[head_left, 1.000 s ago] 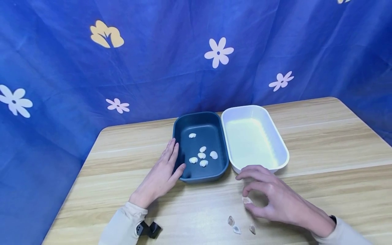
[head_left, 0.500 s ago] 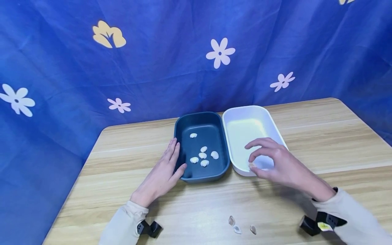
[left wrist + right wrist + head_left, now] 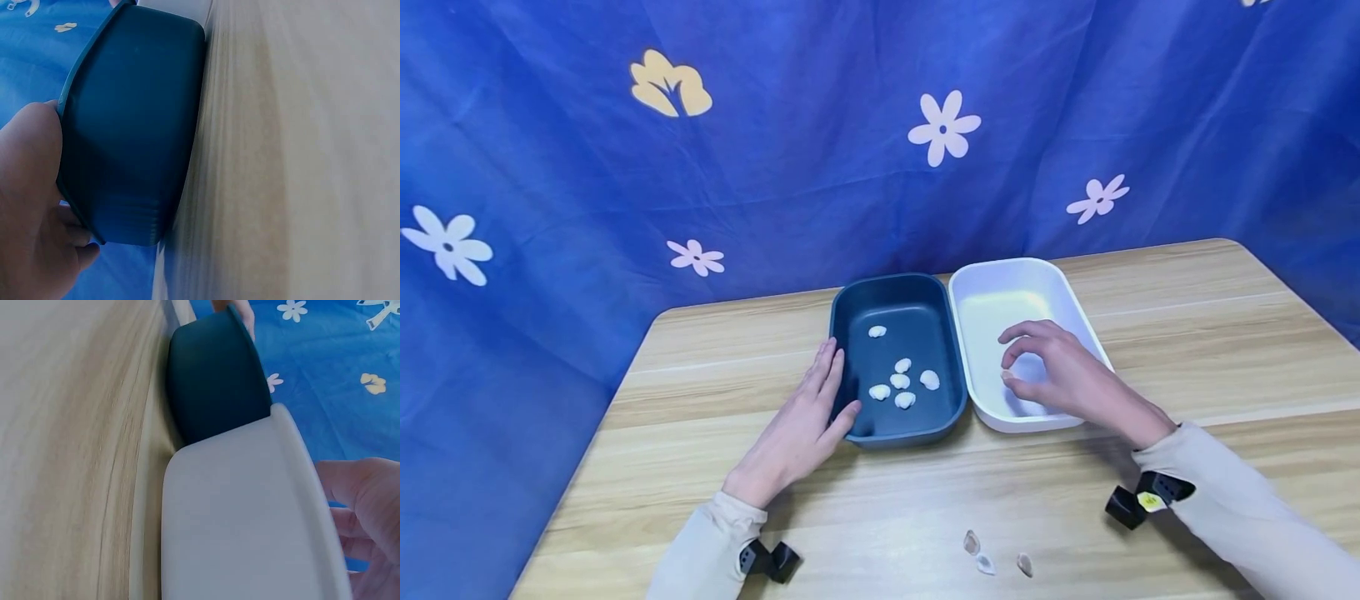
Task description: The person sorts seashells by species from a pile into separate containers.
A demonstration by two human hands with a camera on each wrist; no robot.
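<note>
My left hand (image 3: 797, 425) rests with straight fingers along the left side of a dark blue tub (image 3: 850, 292), its thumb at the near rim. Several white seashells (image 3: 905, 401) lie on the tub's floor. Over the near part of the white tub (image 3: 981, 333), my right hand (image 3: 1060, 367) pinches a small pale seashell (image 3: 1006, 376) between thumb and index finger, mostly hidden by the fingertips. In the right wrist view this hand (image 3: 369, 512) is above the white tub's rim, partly hidden by its wall. The left wrist view shows the thumb (image 3: 31, 137) at the dark rim.
Three loose brownish and pale seashells (image 3: 985, 565) lie on the wooden table (image 3: 880, 517) near its front. The two tubs stand side by side at the back, close to a blue curtain (image 3: 820, 150) with flower prints.
My right hand has lifted the seashell from the table in front of the white tub and carried it forward over that tub. The left hand has stayed at the dark tub.
</note>
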